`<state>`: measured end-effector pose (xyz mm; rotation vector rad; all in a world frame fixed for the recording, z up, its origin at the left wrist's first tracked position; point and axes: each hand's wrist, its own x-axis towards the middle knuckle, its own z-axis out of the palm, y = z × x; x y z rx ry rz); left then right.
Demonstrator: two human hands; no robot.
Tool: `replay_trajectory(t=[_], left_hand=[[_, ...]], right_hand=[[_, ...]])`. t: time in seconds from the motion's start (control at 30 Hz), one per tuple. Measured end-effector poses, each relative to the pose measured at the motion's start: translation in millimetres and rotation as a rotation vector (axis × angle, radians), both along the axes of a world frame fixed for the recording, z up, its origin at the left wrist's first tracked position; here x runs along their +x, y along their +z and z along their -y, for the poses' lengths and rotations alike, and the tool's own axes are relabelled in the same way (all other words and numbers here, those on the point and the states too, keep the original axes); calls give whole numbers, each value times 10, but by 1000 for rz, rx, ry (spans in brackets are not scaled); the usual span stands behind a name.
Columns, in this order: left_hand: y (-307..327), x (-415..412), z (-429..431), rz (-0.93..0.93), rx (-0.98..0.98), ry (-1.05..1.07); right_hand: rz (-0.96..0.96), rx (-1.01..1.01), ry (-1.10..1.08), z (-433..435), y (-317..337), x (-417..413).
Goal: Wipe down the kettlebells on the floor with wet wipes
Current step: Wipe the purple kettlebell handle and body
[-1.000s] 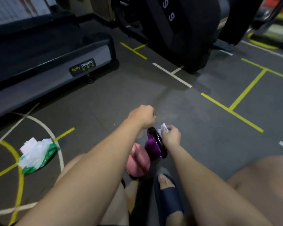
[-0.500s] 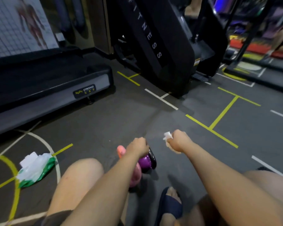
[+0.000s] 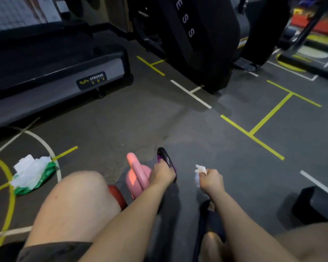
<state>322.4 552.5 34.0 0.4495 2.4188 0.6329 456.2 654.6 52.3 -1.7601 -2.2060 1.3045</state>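
Purple kettlebell [image 3: 165, 156]: stood on the grey floor [image 3: 140, 120] just ahead of the person, its dark handle loop tipped up and away. Only the handle and a sliver of purple body are shown, the rest being covered. Left hand [image 3: 162, 174]: fingers are curled round the near part of that handle in a closed grip, judged to steady or turn the bell so that its surfaces are presented for wiping. Right hand [image 3: 212, 180]: held clear to the right of the bell, not touching it. A crumpled white wet wipe [image 3: 199, 170] is pinched in tightly curled fingers, with a corner protruding at the top, a hold judged suited to pressing the cloth against the handle. Pink kettlebell [image 3: 137, 178]: upright, just beside the purple one on its left; whether the two touch cannot be told. Red kettlebell [image 3: 118, 197]: partly hidden behind the left knee [image 3: 74, 197], next to the pink one. The three are grouped close, presumably so that each can be reached without shifting. Wipe packet [image 3: 33, 173], green and white, sheets spilling out: laid on the floor well to the left, presumably placed there for a fresh sheet. Treadmill [image 3: 55, 76]: recorded beyond, at upper left. No contact between wipe and any bell is shown.
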Motion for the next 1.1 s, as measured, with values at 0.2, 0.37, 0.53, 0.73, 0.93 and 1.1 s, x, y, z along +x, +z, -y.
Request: replay_trajectory(t=[0.2,0.37,0.53,0.73,0.93,1.1], left_hand=[[-294,-238,-256,81,57,117],[-596,-318,-524,228,231,376],[-595,-242,-560,343,333,588],[-566,131,-225,53,54,-46],[-539,714,129,-62,-245,-519],[-536,939,474,-47,-230,-409]], right_hand=[[-159,-117,-51,-87,-256,-28],[-165,-129,-37,-174,-301,34],[-213,-109,-96,-276,-159,108],[-226,-60,-159,-294,-91,111],[-169,-61,-125,-93,-40,189],[-190,-108,-97,61,-7,257]])
